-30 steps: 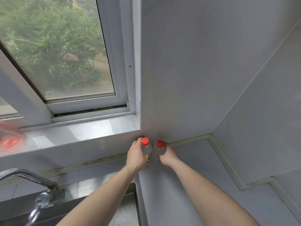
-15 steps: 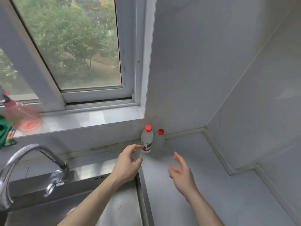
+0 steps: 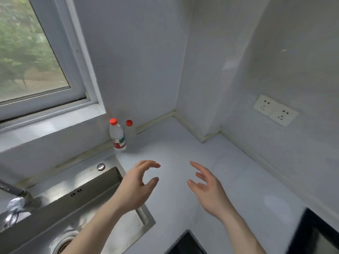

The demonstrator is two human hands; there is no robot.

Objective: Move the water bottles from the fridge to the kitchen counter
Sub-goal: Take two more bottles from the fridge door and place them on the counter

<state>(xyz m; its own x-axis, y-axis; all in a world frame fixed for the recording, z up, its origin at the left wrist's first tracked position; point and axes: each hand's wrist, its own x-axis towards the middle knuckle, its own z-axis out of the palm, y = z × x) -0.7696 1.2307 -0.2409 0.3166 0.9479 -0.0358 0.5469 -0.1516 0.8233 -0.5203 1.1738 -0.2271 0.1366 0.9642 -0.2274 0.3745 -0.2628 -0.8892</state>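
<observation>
Two red-capped water bottles [image 3: 117, 134] stood upright, just beside each other, on the kitchen counter [image 3: 183, 143] against the wall below the window [image 3: 36, 61]. The right-hand bottle's clear body was hard to make out. Nearer, the left hand [image 3: 136, 186] and right hand [image 3: 207, 189] hovered loosely spread, holding nothing. A steel sink [image 3: 77, 198] lay left; its faucet [image 3: 16, 198] was blurred and cut off.

Tap [image 3: 14, 200] blurred, cut by left edge; right bottle [image 3: 130, 132] faint, label unreadable.
</observation>
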